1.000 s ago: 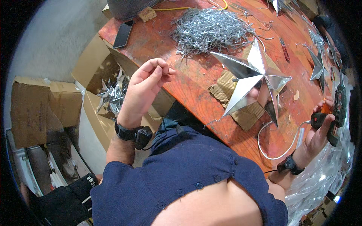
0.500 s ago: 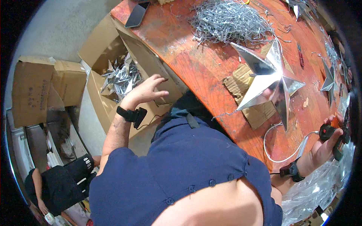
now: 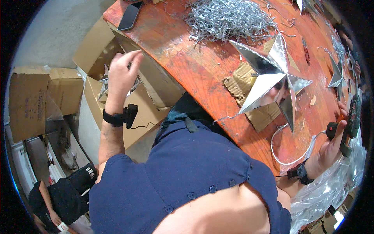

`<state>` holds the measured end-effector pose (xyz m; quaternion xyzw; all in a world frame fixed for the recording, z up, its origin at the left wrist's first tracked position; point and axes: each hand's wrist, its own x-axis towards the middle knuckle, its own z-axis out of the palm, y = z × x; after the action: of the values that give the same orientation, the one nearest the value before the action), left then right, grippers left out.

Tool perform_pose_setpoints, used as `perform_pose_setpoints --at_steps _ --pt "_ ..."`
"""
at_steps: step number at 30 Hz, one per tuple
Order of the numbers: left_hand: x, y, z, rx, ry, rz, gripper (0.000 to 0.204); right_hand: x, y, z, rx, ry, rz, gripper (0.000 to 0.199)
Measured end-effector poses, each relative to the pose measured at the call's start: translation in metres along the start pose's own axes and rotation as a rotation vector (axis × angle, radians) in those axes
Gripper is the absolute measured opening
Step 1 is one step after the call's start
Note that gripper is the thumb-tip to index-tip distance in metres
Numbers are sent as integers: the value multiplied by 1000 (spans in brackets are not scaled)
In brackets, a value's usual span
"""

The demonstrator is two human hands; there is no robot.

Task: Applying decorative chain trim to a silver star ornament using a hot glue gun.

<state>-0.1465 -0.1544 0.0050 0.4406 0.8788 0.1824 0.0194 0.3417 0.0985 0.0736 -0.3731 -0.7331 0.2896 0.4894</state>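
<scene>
- A left hand (image 3: 124, 74), fingers curled, hovers above an open brown cardboard box (image 3: 144, 113) of silver stars; whether it grips anything cannot be told.
- At right, the right hand (image 3: 332, 146) grasps a dark, pistol-shaped tool (image 3: 353, 117).
- Between them, a shiny silver five-pointed star (image 3: 269, 87) sits on flattened brown cardboard (image 3: 265, 119) atop a red wooden table (image 3: 206, 85), near shredded silver tinsel (image 3: 230, 21).
</scene>
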Motion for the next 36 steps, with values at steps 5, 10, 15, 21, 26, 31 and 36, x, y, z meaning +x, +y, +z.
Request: perform_pose_setpoints --at_steps 5,10,15,21,26,31,36 --pt "5 -3 13 -942 -154 -85 31 -10 -9 8 -7 -49 97 47" --pt "9 -16 4 -1619 -186 28 18 -7 1 0 -97 -40 106 52" --pt "-2 -17 10 -425 -533 177 27 -7 10 -7 -17 -72 89 50" --pt "6 31 -20 517 516 127 32 -7 9 -5 -65 -102 37 55" --pt "20 62 0 -34 316 360 38 -7 -1 12 -189 -179 65 65" --pt "4 121 73 -341 108 598 61 -18 -8 34 -12 -171 155 83" --pt "1 154 107 -541 39 525 74 -26 -44 52 -312 -104 246 114"
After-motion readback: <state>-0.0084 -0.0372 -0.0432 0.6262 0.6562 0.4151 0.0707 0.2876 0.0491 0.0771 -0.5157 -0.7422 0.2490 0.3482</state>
